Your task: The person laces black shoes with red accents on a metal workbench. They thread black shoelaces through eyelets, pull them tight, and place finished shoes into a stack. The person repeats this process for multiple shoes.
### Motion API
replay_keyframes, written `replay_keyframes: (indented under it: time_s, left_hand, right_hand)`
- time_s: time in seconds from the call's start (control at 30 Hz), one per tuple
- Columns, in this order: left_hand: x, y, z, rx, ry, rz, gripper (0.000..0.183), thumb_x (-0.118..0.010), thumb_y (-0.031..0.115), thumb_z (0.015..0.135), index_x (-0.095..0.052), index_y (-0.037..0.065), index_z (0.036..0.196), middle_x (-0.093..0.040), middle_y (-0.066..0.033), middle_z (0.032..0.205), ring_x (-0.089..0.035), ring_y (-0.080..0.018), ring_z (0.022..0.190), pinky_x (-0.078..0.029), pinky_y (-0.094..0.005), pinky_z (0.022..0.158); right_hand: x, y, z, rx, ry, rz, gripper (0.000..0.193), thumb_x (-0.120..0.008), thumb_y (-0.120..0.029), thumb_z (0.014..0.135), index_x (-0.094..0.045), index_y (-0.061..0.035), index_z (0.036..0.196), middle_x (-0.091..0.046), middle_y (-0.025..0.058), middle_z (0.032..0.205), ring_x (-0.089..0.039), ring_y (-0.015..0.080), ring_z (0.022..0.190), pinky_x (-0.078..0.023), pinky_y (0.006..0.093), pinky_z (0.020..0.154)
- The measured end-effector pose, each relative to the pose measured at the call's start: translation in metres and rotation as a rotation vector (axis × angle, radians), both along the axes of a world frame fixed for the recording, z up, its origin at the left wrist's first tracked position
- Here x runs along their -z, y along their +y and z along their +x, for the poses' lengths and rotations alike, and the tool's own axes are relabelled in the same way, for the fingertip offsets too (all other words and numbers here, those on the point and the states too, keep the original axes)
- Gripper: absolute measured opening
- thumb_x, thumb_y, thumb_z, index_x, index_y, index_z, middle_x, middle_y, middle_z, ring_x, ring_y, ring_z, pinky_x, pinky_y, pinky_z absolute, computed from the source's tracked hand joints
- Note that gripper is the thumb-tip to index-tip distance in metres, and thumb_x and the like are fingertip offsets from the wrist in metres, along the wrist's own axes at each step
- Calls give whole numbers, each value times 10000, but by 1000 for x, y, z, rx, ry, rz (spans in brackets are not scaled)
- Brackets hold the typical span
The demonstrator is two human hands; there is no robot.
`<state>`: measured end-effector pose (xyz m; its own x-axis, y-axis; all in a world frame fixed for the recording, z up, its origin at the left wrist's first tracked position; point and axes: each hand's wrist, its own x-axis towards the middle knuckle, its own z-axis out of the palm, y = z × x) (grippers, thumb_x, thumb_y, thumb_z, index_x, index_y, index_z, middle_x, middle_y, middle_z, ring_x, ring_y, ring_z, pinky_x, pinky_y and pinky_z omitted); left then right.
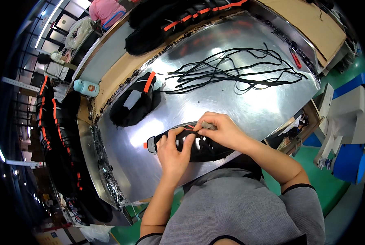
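A black shoe upper (210, 152) lies on its side along the near edge of the metal tabletop (198, 107), its grey end with an orange tab pointing left. My left hand (173, 154) is closed over the left part of the upper, fingers along the far side and thumb on top. My right hand (220, 127) pinches at the lacing area, where thin orange-red strands show. A greyish wrap (208, 125) covers one of its fingers. What sits between the fingertips is too small to make out.
Long black laces (231, 71) lie loosely tangled across the far tabletop. Another black upper (127, 107) with an orange tab is at left. A red-handled tool (296, 61) lies far right. Rows of black uppers (149, 38) line the far and left sides. A light-blue bottle (85, 87) stands beyond.
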<state>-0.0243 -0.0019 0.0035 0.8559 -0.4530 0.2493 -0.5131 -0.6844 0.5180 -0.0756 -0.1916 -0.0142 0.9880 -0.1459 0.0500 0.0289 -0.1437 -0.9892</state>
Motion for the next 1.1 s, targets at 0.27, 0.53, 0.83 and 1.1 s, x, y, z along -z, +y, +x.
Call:
replay_keyframes:
  time_s: [0.27, 0.53, 0.83, 1.1]
  left_hand:
    - [3, -6, -7, -72, -88, 31, 453, -900, 297, 702, -679, 66, 1022, -698, -67, 968, -613, -267, 914, -435, -392, 888]
    - [3, -5, -8, -39, -118, 4, 447, -910, 252, 677, -690, 82, 1026, -692, -58, 963, -580, -255, 901, -430, -387, 879]
    - [5, -4, -12, 12, 2, -93, 240, -790, 104, 781, -700, 79, 1002, -684, -71, 933, -564, -263, 868, -427, -357, 836]
    - [17, 8, 13, -128, 411, -397, 162, -656, 87, 920, -664, 45, 1076, -703, -94, 1030, -631, -237, 934, -477, -352, 912]
  right_hand:
    - [-3, -2, -10, 9, -45, -143, 242, -658, -200, 928, -629, -41, 1107, -679, 145, 932, -671, 319, 824, -503, 404, 720]
    - [-26, -11, -28, -158, 158, -514, 212, -567, -202, 992, -531, -15, 1084, -686, 163, 759, -678, 379, 719, -510, 472, 660]
    - [-25, 27, 3, -252, 66, -930, 483, -737, -11, 691, -489, 166, 1066, -681, 194, 729, -716, 305, 685, -554, 341, 560]
    - [-60, -21, 0, -269, 184, -838, 180, -606, -97, 891, -606, 11, 1035, -718, 171, 841, -711, 355, 745, -551, 458, 663]
